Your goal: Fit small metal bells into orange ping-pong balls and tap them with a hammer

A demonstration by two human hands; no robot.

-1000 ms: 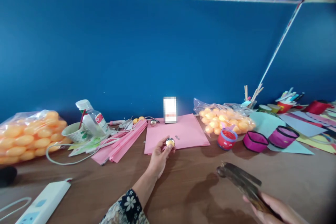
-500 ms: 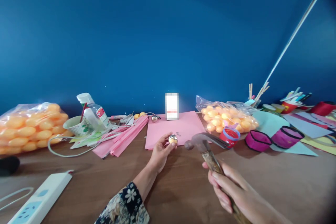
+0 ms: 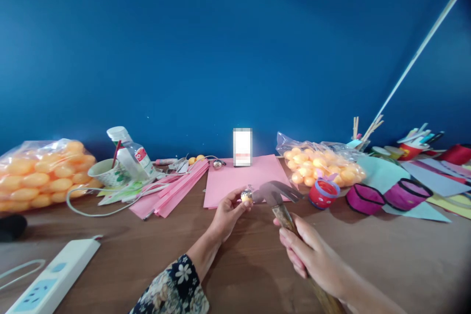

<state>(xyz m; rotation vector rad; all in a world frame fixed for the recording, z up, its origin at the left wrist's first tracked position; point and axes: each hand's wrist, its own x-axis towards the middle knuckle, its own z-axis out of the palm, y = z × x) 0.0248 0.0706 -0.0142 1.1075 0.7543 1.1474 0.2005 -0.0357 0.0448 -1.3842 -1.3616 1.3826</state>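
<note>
Pinching 1 small ball [image 3: 246, 197] between thumb and fingers, the left hand [image 3: 224, 217] holds it by the front edge of 1 stack of pink sheets [image 3: 253, 170] on the brown table [image 3: 250, 270]. The ball is round and shiny, silvery above and yellowish on the side facing the wearer; whether it rests on anything is hard to tell. The right hand [image 3: 309, 250] is wrapped around the wooden handle of 1 claw hammer [image 3: 274, 195], its dark metal head just beside the ball, striking end toward it and claw pointing away; I cannot tell whether they touch. At the stack's back left corner sits 1 silver ball [image 3: 217, 164], with 2 orange balls [image 3: 196, 159] farther left along the table's back edge. Against that edge, 1 blurred white object [image 3: 242, 146] stands upright behind the stack. Left of the stack lie pink strips [image 3: 180, 187], then 1 bottle [image 3: 133, 156] and 1 patterned cup [image 3: 106, 172]. To its right come 1 red cup [image 3: 324, 196] and 2 magenta bands [image 3: 364, 201]. There are 2 clear bags of orange balls [image 3: 46, 176], 1 toward each side, and 1 white power strip [image 3: 73, 257] lies near the table's front left.
</note>
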